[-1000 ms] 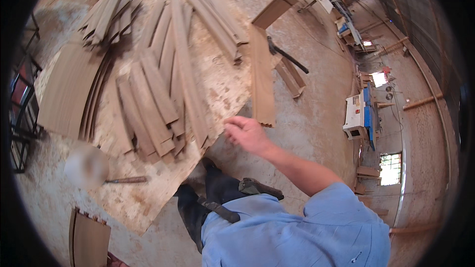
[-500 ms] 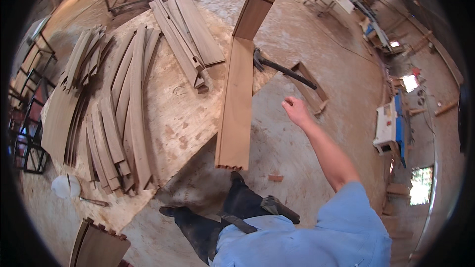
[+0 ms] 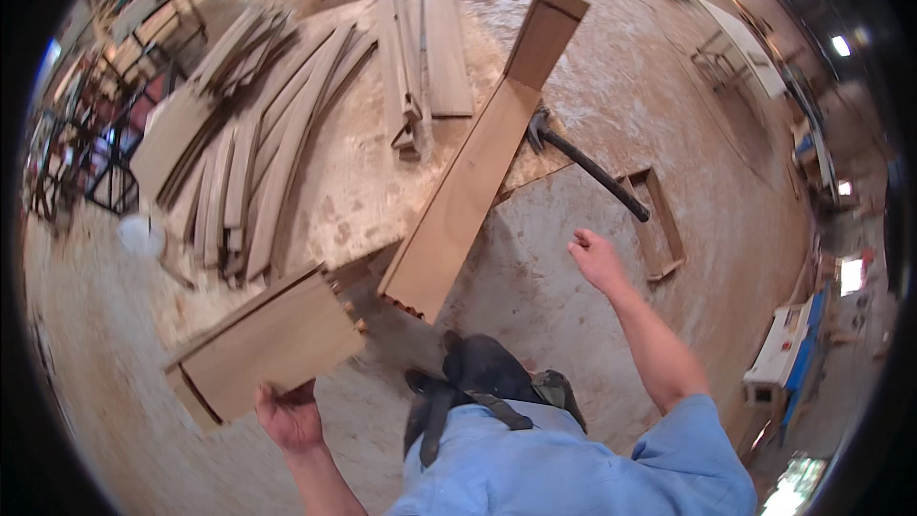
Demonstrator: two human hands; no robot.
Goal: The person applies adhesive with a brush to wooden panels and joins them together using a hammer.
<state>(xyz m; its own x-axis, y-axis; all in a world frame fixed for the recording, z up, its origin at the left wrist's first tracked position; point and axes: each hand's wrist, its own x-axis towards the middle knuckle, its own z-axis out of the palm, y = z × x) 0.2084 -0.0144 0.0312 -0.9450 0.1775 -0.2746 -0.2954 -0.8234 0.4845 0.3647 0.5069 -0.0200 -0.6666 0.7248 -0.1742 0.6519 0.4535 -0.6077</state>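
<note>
My left hand [image 3: 289,418] grips the lower edge of a wide wooden board [image 3: 267,339], held flat at the lower left. Jointed teeth show on the board's right end, and a groove runs near its short left end. Two boards joined into an L-shaped drawer piece [image 3: 465,196] stand at the table's corner, with cut teeth at the near end. Beside that piece's far corner rests a claw hammer [image 3: 592,167], its dark handle pointing right. Fingers curled in, my right hand [image 3: 598,260] hovers below the handle's end; nothing shows in it.
Stacks of curved wooden slats [image 3: 287,148] cover the left of the plywood table [image 3: 349,215]. Straight boards [image 3: 444,53] lie farther back. A rectangular wooden frame [image 3: 659,220] sits on the floor to the right. A white round container [image 3: 140,237] stands at the left.
My left hand has come into view, carrying the wide board up from the lower left toward the middle. The view has turned. My right hand stays curled near the hammer.
</note>
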